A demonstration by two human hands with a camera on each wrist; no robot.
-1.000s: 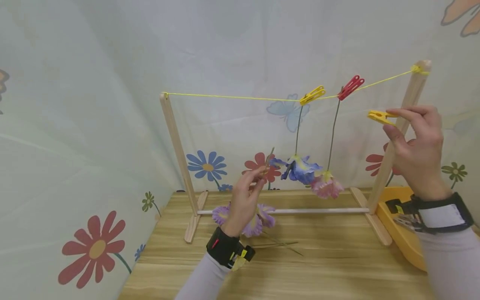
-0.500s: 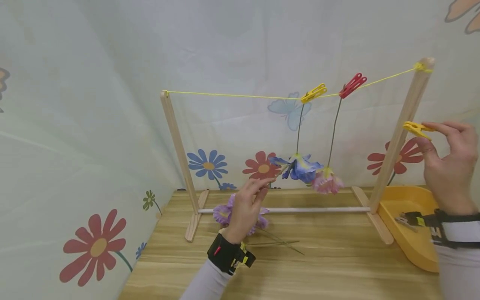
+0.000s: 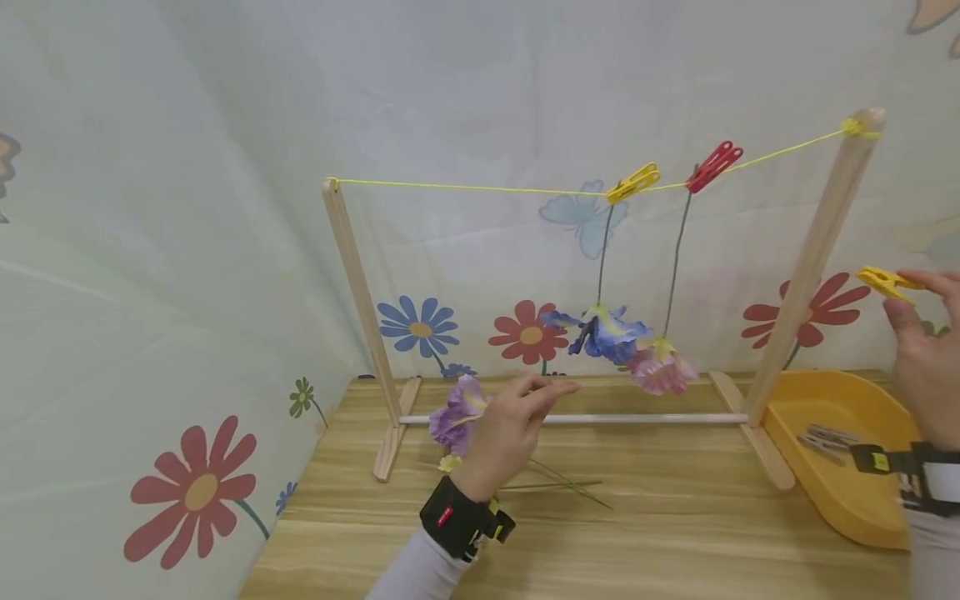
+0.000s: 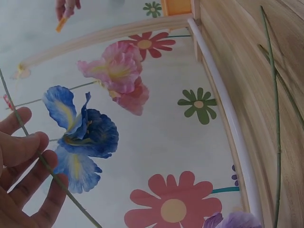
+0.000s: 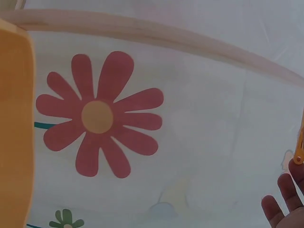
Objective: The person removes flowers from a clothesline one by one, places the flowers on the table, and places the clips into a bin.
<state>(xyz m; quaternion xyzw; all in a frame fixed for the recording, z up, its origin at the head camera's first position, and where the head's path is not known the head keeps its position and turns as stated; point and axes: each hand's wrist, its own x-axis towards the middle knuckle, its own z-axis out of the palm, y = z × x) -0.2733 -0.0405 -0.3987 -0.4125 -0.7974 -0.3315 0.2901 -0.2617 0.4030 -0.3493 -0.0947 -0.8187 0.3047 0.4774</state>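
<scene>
No text, number or brand readable in any of three views. Red label (image 3: 445,517) on black left-wrist strap (image 3: 462,533), seen in head view: carries pale marks, too small and blurred for reading. Yellow patch (image 3: 497,530) on dark device at same wrist: also blurred, content cannot be told. Black right-wrist strap (image 3: 937,454): bears white patch (image 3: 943,482), cut by picture edge, nothing legible. Small yellow tag (image 3: 879,462) on dark device beside it: too small for reading.
</scene>
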